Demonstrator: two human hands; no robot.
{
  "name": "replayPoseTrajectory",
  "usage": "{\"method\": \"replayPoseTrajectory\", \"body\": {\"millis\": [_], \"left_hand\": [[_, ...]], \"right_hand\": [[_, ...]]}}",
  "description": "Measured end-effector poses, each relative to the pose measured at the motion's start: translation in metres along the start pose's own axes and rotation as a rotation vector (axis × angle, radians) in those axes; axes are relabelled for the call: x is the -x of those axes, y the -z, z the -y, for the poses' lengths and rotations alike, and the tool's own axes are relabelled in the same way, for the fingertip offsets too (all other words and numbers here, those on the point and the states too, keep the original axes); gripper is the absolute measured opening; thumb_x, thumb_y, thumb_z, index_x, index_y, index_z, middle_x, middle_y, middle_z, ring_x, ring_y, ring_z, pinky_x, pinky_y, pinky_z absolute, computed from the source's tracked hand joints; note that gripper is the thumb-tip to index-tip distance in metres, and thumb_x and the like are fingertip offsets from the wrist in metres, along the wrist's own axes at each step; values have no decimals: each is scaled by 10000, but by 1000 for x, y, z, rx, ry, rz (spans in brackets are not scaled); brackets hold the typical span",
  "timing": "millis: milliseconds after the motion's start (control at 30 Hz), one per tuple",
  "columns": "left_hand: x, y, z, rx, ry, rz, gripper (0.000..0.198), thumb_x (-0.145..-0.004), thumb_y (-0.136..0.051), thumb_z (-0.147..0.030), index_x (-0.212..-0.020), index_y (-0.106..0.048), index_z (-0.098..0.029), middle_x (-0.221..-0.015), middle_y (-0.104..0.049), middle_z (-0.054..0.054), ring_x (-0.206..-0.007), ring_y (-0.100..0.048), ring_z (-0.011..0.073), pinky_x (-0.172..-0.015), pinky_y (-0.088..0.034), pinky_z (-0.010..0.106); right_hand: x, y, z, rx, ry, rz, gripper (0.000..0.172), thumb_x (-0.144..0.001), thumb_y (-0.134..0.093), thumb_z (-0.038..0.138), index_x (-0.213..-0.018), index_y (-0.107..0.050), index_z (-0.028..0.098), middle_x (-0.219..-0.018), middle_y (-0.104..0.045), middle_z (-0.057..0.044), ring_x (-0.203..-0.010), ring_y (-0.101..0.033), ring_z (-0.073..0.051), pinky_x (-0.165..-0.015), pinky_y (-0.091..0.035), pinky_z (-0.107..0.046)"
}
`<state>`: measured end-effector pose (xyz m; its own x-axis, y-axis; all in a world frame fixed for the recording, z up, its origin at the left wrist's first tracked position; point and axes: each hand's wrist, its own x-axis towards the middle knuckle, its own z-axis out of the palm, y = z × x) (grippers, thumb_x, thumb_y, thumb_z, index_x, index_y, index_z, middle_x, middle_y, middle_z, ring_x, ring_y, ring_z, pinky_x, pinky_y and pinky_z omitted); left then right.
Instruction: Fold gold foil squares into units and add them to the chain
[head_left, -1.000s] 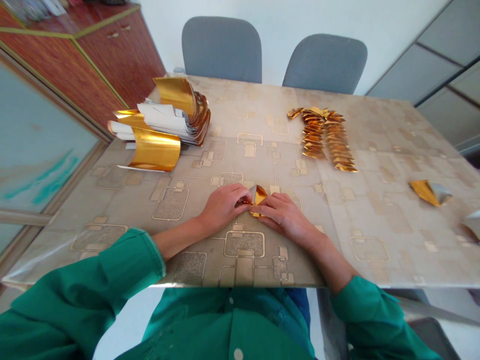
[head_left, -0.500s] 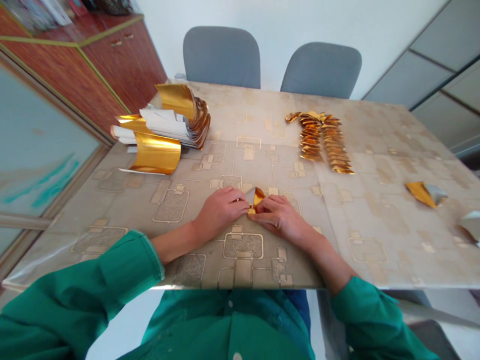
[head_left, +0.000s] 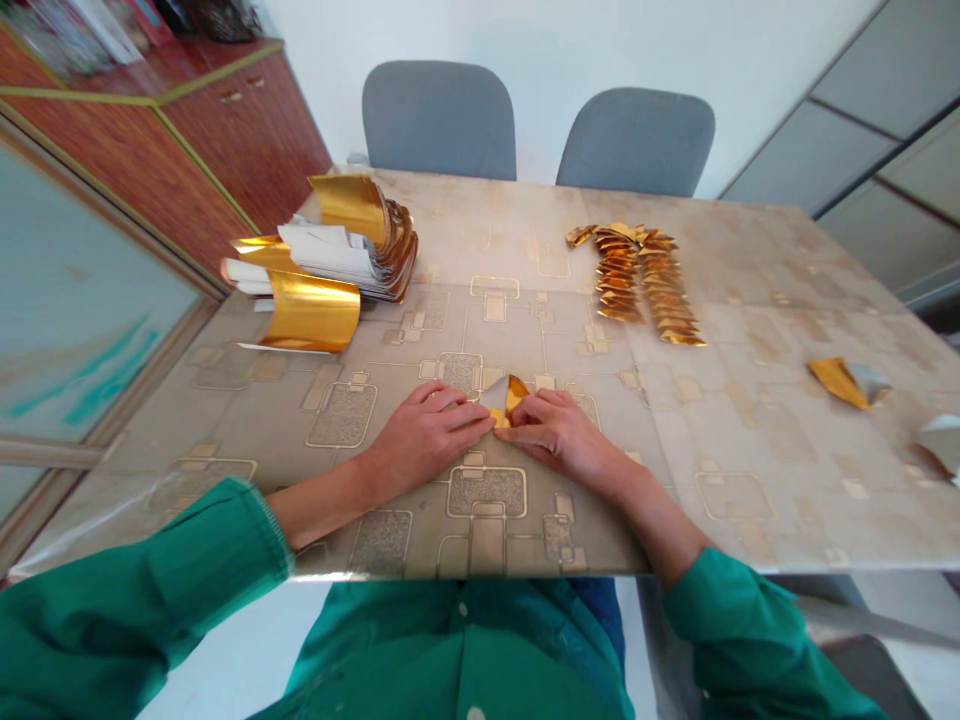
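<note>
A small sheet of gold foil paper (head_left: 517,390), its other face silvery white, lies partly folded to a point on the table between my hands. My right hand (head_left: 559,432) has its thumb and curled fingers closed on the paper's right side, hiding part of it. On the left, my left hand (head_left: 431,428) rests low with its fingers stretched out. Its fingertips touch the paper's lower left edge, where a gold strip shows.
Curled gold sheets (head_left: 315,310) and a thick stack of gold-and-white paper (head_left: 367,250) lie at the back left. Two rows of folded gold pieces (head_left: 645,285) are at the back right. Another part-folded piece (head_left: 840,382) lies far right. Grey chairs (head_left: 439,120) stand behind the table (head_left: 750,400).
My left hand has flattened and straightened its fingers, with its forearm shifted left. More of the paper's left side shows. My right hand stays on the paper.
</note>
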<state>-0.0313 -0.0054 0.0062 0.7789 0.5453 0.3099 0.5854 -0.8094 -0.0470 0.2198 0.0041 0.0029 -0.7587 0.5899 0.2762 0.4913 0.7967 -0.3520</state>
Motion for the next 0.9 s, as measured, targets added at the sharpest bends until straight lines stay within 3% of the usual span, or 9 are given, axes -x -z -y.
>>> {"method": "replayPoseTrajectory", "body": {"millis": [233,467,733,900], "left_hand": [[11,4,15,100,-82,126,476,-937,-567,-553,-1336,-562,-294,-1330,-630,15,-1169,-557,265,-1150,-226,536],[16,3,14,137,1,79,376,-969,-558,-455,-1323,-587,-331,-1376,-600,25,-1202,-573,265,-1171,-237,568],[15,0,17,96,-92,51,351,-987,-551,-342,-1328,-572,-263,-1387,-597,41,-1264,-542,232,-1197,-230,497],[11,0,15,101,-68,66,353,-971,-578,-378,-1308,-591,-273,-1337,-626,36,-1239,-557,246,-1193,-224,526]], "right_hand": [[-2,4,3,-9,-10,-1,203,-990,-552,303,-1060,-743,291,-899,-644,-29,-870,-528,-160,-774,-364,-315],[-2,2,3,1,-6,-5,203,-991,-551,299,-1039,-748,294,-882,-634,-26,-854,-526,-156,-768,-359,-313],[0,1,1,11,0,-18,213,-994,-544,306,-1068,-743,303,-896,-632,-31,-845,-521,-156,-749,-355,-310],[0,1,1,7,1,-18,212,-995,-543,310,-1065,-743,303,-897,-631,-30,-846,-521,-156,-751,-357,-310]]}}
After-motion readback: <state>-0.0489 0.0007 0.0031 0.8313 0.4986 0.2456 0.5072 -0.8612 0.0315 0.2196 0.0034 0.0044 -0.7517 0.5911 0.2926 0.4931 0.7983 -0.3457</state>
